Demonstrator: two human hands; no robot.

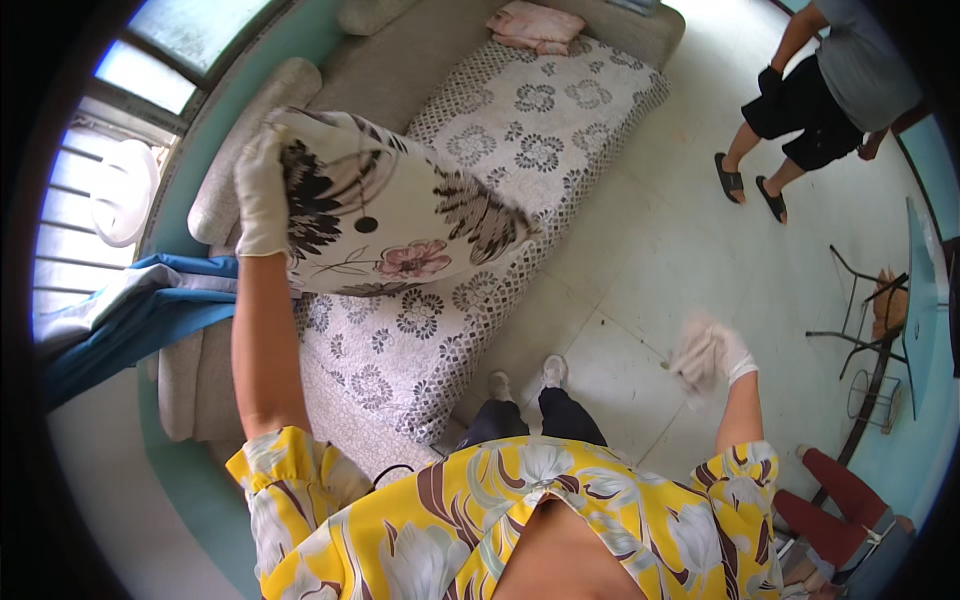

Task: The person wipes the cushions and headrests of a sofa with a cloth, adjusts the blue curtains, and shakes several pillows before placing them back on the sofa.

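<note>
My left hand [262, 195], in a white glove, grips a corner of a white cushion [405, 217] printed with dark feathers, a pink flower and a dark disc on a string. The cushion is held up above a sofa seat spread with a white quilted cover [420, 330] with grey floral rings. Off to the right, over the floor, my right hand [724, 352], also gloved, holds a crumpled beige cloth [694, 356], blurred by motion.
A folded pink cloth [536, 26] lies at the sofa's far end. Blue curtain fabric [150, 307] hangs by the window at left. One person [810, 105] stands at upper right; another person [840, 510] is at lower right. A metal-legged folding piece [862, 307] leans near the right wall.
</note>
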